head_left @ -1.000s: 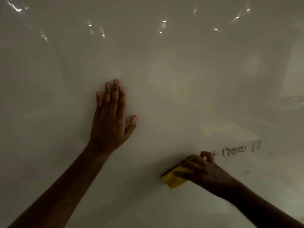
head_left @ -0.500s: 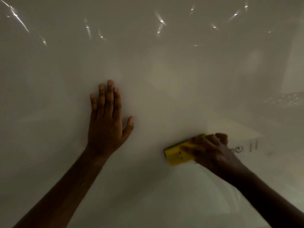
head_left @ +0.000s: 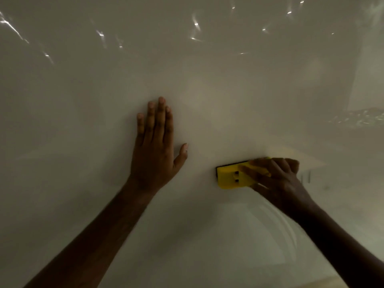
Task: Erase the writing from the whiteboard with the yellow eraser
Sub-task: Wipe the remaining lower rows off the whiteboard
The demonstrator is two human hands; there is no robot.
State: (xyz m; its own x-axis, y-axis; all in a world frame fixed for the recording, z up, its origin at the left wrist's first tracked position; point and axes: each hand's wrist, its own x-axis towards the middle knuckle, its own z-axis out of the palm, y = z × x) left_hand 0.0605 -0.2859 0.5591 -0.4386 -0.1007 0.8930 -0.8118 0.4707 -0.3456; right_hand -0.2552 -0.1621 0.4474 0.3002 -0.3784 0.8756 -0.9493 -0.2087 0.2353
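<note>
A white glossy whiteboard point(head_left: 207, 80) fills the view. My right hand point(head_left: 276, 179) grips the yellow eraser point(head_left: 230, 177) and presses it flat on the board at the right of centre. Two faint vertical strokes of writing point(head_left: 306, 177) show just right of my right hand; any writing under the hand is hidden. My left hand point(head_left: 154, 146) lies flat on the board to the left of the eraser, fingers up and thumb out, holding nothing.
Light reflections speckle the top of the board point(head_left: 195, 23). A faint smudge point(head_left: 326, 187) sits right of the strokes. A strip of pale surface point(head_left: 324, 284) shows below the board's lower edge at the bottom right.
My right hand has slid the eraser up and to the right over the writing. The "+ 1900" seen before is gone or covered; only two strokes remain visible. My left hand stays planted.
</note>
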